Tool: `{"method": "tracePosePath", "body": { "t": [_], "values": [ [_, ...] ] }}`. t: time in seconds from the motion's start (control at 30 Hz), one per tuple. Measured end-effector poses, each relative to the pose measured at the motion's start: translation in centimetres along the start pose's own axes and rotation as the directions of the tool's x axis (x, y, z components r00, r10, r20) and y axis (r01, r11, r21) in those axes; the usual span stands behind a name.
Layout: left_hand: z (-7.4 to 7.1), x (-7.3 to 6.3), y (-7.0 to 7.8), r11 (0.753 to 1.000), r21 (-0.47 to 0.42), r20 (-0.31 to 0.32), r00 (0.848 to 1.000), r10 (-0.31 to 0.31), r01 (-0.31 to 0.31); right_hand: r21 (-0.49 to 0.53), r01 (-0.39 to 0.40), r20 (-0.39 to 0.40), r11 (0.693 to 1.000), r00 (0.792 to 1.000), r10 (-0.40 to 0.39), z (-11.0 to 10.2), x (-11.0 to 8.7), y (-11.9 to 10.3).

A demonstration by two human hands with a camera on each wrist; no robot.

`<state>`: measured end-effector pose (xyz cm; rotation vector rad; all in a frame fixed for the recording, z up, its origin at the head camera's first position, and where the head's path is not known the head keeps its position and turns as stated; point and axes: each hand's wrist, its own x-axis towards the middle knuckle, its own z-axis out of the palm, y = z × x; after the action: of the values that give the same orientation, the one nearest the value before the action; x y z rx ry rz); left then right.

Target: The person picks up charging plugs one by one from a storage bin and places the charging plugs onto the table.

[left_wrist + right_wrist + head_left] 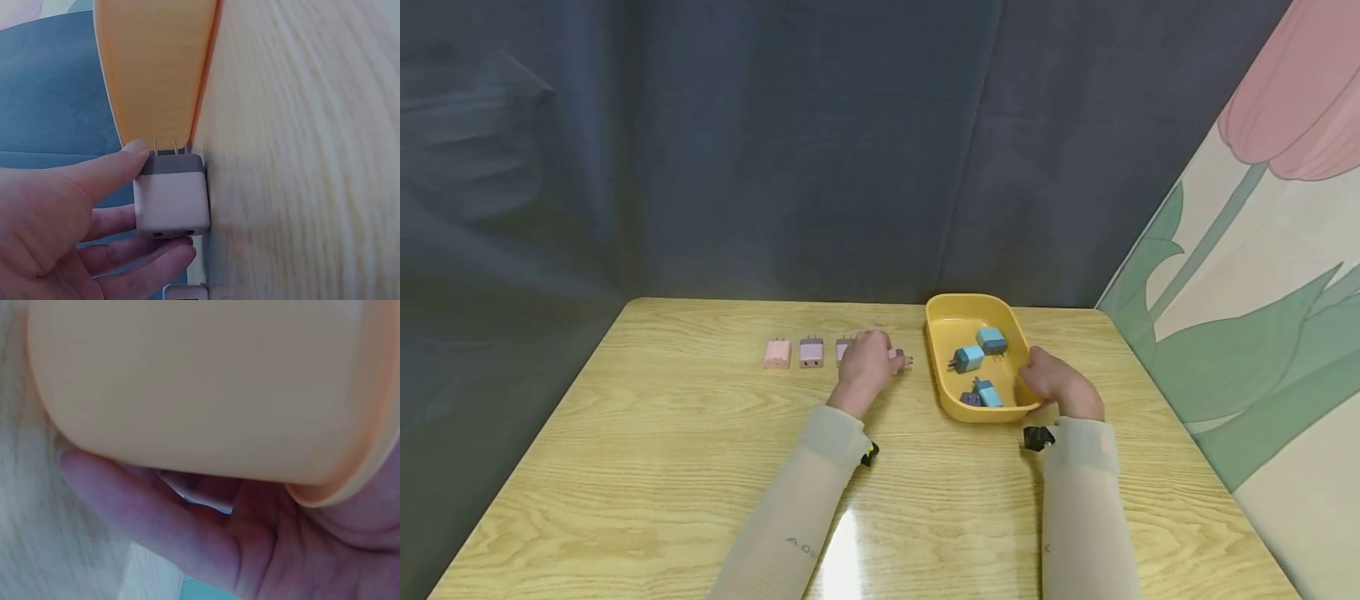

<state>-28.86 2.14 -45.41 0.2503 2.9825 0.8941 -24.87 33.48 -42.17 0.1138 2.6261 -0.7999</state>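
My left hand [867, 367] pinches a pale purple, dark-ended charger plug [172, 200] between thumb and fingers, close against the tabletop. Its two metal prongs point toward a yellow plastic bin [934, 367]. Left of that hand, a pink charger [777, 355] and a two-tone purple charger [811, 352] stand in a row, with another purple charger [841, 350] partly hidden behind the hand. At the bin's right side, my right hand [1063, 387] grips the wall, its thumb [150, 515] along the outside.
Inside the bin lie three blue chargers, one of them at its middle [967, 359], and a small dark purple charger [970, 399] near the front wall. A dark curtain [820, 150] hangs behind the wooden table [647, 467]. A flower-patterned wall [1262, 333] stands at the right.
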Motion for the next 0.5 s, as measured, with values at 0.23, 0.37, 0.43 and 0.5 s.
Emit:
{"method": "tracePosePath", "body": {
  "t": [0.23,0.37,0.43,0.5],
  "values": [
    [-0.3,0.0,0.2,0.999,0.036,0.012,1.000,-0.014,0.014,-0.018,0.008,-0.014,1.000,1.000,-0.008,0.0,0.0,0.0],
    [-0.1,-0.1,0.4,0.997,0.072,-0.008,1.000,-0.015,0.015,-0.021,0.007,-0.013,1.000,1.000,-0.008,0.0,0.0,0.1],
    [0.0,-0.3,0.5,0.996,0.084,-0.017,1.000,-0.014,0.016,-0.017,0.005,-0.010,1.000,1.000,-0.005,-0.1,0.0,0.1],
    [-0.4,-0.7,1.0,0.995,0.094,-0.011,1.000,-0.016,0.017,-0.014,0.004,-0.008,1.000,1.000,-0.004,-0.1,0.1,0.0]
  ]
}}
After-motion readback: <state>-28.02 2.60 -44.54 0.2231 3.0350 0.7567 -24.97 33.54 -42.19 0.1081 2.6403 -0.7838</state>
